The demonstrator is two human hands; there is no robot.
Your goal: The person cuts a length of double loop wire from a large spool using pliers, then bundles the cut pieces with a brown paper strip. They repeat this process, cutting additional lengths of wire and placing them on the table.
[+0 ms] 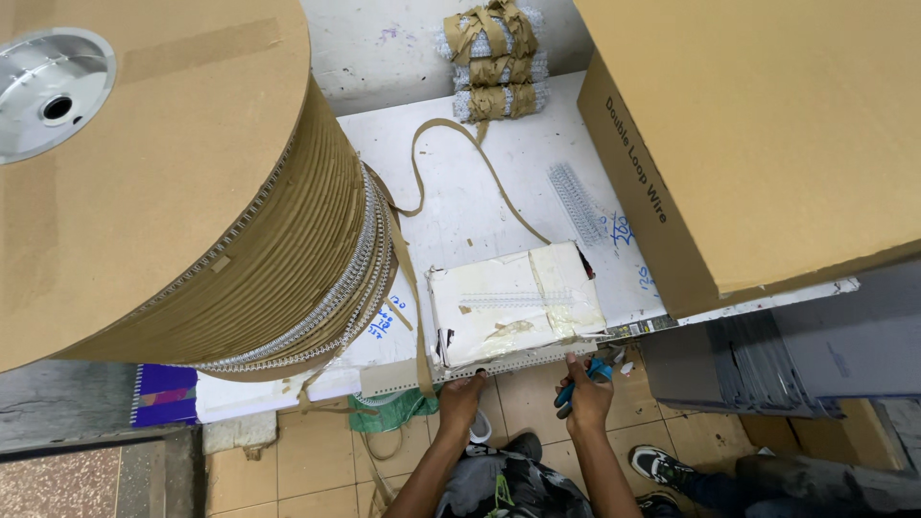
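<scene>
While the head camera looks down over a white table (480, 192), both hands work at its near edge. The left hand (462, 398) presses its fingers against the edge just below a white block (513, 302), which lies flat on the table with a short strip of wire comb (504, 299) resting on top; whether these fingers pinch anything cannot be told. The right hand (585, 393) is clenched around blue-handled pliers (587, 374), whose tip points at the table edge beside the block's right corner. At left stands a large cardboard spool (163, 173) (wound with brown paper tape and wire loops), from which a loose paper strip (470, 158) trails across the table. A second comb piece (576, 201) lies right of the strip, near a big cardboard box (758, 134). Tied bundles (494, 62) sit at the far wall. A sneaker (660, 465) shows on the tiled floor (288, 460).
</scene>
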